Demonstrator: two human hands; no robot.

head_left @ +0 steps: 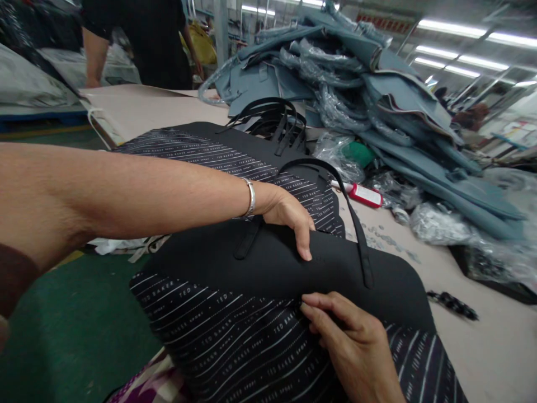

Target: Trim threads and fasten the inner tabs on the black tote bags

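Note:
A black tote bag [268,257] with a plain top panel and white striped lettering below leans towards me at the table's near edge. My left hand [291,215] reaches across from the left and grips its upper edge, thumb on the front, other fingers hidden behind. Low on the front, my right hand [348,336] is closed in a pinch, fingertips at the seam between plain panel and striped part. Whatever lies between those fingertips is too small to make out. Thin black handles [356,218] rise from the bag. Behind it lie more black bags [201,148] of the same pattern.
Grey-blue bags [377,101] with plastic wrap are heaped at the back of the table [486,347]. A red-and-white tube [364,195], small scattered discs [386,238] and a dark patterned strip [455,305] lie to the right. A person in black [142,39] stands beyond.

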